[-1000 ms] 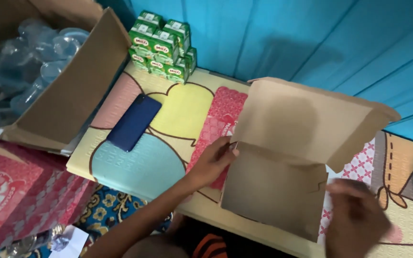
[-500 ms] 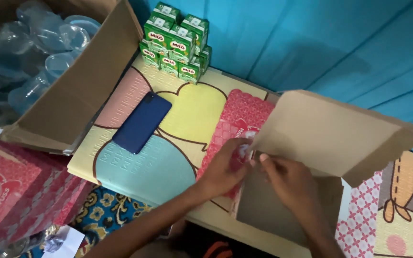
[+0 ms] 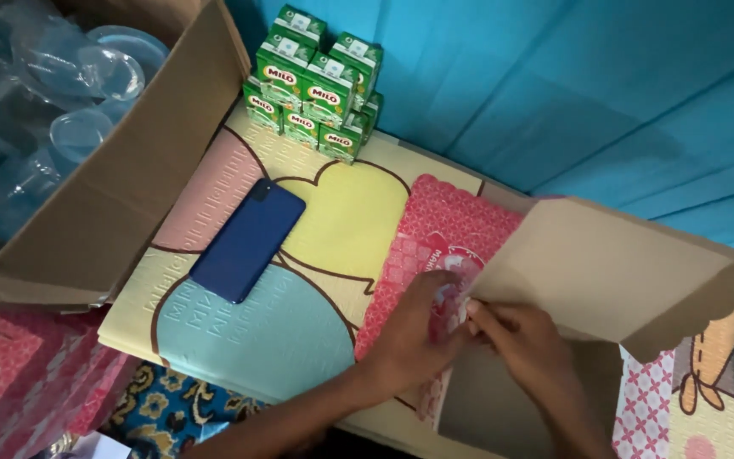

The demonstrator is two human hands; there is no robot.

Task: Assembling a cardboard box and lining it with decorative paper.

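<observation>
A flat brown cardboard box (image 3: 605,272) with a pink patterned outside lies partly unfolded on a pastel cartoon mat (image 3: 316,255). Its large lid flap stands up to the right. My left hand (image 3: 414,327) pinches the box's pink left side flap (image 3: 452,293) at the corner. My right hand (image 3: 524,348) meets it there, fingers on the same flap edge where it joins the brown inner panel (image 3: 503,408).
A blue phone (image 3: 248,240) lies face down on the mat. Several green drink cartons (image 3: 316,85) are stacked at the back by a blue curtain (image 3: 571,93). A big open carton (image 3: 112,212) of clear plastic lids sits left. Pink packages (image 3: 10,374) lie at lower left.
My right hand came from the box's right side over to its left corner, joining my left hand on the flap. The view shifted slightly down and left.
</observation>
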